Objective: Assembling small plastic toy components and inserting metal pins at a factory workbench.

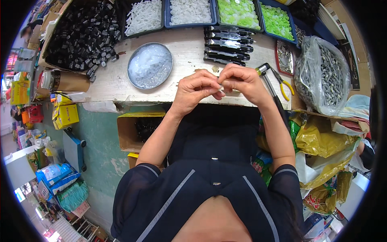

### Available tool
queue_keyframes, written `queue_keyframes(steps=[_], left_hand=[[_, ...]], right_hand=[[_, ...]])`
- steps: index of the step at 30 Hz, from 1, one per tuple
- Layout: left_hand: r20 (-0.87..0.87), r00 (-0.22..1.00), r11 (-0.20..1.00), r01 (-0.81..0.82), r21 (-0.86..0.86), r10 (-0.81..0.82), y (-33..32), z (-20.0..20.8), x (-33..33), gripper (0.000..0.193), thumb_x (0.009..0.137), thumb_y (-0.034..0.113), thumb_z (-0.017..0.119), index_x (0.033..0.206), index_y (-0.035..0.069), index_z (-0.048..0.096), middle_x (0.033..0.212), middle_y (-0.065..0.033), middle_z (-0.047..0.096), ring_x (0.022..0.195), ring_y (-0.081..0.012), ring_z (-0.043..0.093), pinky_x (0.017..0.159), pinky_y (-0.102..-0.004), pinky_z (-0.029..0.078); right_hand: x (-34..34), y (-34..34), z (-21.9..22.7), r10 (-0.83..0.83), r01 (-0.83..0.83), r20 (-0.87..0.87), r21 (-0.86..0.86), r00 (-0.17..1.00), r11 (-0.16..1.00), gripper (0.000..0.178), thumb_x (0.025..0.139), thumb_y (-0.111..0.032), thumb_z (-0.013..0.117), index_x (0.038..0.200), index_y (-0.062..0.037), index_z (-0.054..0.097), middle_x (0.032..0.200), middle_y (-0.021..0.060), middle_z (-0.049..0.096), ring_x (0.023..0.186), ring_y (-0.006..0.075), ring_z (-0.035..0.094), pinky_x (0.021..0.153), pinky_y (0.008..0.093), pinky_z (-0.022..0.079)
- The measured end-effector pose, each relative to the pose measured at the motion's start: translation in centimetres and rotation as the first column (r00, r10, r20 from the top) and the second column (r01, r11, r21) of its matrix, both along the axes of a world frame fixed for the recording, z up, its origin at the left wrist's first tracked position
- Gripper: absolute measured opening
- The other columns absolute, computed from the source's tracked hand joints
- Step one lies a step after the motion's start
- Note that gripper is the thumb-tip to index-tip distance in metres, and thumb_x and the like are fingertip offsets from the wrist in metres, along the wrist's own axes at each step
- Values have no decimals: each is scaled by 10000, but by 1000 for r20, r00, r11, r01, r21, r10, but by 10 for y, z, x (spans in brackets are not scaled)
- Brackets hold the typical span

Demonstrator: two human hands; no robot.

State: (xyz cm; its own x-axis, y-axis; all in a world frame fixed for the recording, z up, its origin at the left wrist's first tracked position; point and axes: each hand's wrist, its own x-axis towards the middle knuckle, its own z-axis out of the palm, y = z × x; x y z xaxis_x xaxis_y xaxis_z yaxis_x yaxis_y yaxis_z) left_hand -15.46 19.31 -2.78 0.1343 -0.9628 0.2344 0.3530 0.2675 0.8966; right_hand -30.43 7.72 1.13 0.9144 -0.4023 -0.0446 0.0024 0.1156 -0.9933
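Note:
Both hands meet over the front edge of the worktable (185, 82). My left hand (192, 90) is closed, thumb and fingertips pinched on a small white piece (221, 88). Against it, the fingertips of my right hand (246, 82) are pinched together at the same piece; its shape is mostly hidden. Just beyond the hands lies a row of several black pen-shaped items (228, 45). To the left stands a round metal dish (170, 72) of small clear parts. A black-headed tool (264, 68) and yellow-handled pliers (286, 89) lie right of my right hand.
Along the back stand trays of white parts (190, 12) and green discs (238, 14). A box of black caps (80, 36) is at left, near a brown jar (70, 81). At right are a red tray of metal pins (285, 58) and a plastic bag of grey parts (322, 76).

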Motion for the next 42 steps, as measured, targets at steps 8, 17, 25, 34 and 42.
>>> queue_keyframes(steps=[8, 17, 25, 34, 42], left_hand=[[186, 960, 978, -207, -36, 210, -3, -4, -5, 85, 823, -51, 565, 886, -39, 622, 944, -112, 557, 778, -204, 634, 680, -293, 562], [659, 602, 890, -365, -275, 450, -12, -2, 3, 190, 732, -6, 667, 919, 13, 644, 875, -76, 606, 792, -177, 565, 675, -275, 465], [880, 396, 928, -355, -117, 263, -7, -19, 10, 289, 629, 108, 730, 910, 84, 662, 966, -29, 583, 983, -220, 462, 850, -344, 318], [941, 316, 945, -326, -11, 120, -22, -9, 11, 222, 633, 167, 677, 842, 103, 640, 913, -33, 525, 906, -228, 441, 784, -365, 295], [972, -142, 980, -96, 173, -186, -55, 43, 4, 231, 639, 226, 705, 814, 83, 655, 823, -78, 550, 888, -279, 462, 751, -391, 311]], right_hand=[[2, 19, -12, -301, 360, 205, -634, 931, 684, 156, 749, 39, 621, 901, 3, 626, 789, 121, 600, 690, 246, 594, 595, 294, 472], [-1, 19, -27, -373, 364, 186, -790, 909, 494, 89, 734, -33, 642, 807, -11, 597, 737, 76, 573, 669, 240, 567, 588, 327, 440], [5, 18, -46, -295, 160, 75, -948, 953, 275, 75, 714, -71, 647, 777, -73, 606, 730, 25, 524, 732, 201, 501, 645, 327, 341], [-1, 11, -43, -269, 97, 4, -938, 963, 333, 144, 705, -68, 639, 847, -96, 639, 783, 14, 521, 811, 194, 480, 675, 339, 300], [-50, -38, -24, -510, 389, 145, -823, 848, 413, 113, 730, -7, 629, 839, -36, 637, 772, 75, 556, 734, 244, 538, 652, 336, 400]])
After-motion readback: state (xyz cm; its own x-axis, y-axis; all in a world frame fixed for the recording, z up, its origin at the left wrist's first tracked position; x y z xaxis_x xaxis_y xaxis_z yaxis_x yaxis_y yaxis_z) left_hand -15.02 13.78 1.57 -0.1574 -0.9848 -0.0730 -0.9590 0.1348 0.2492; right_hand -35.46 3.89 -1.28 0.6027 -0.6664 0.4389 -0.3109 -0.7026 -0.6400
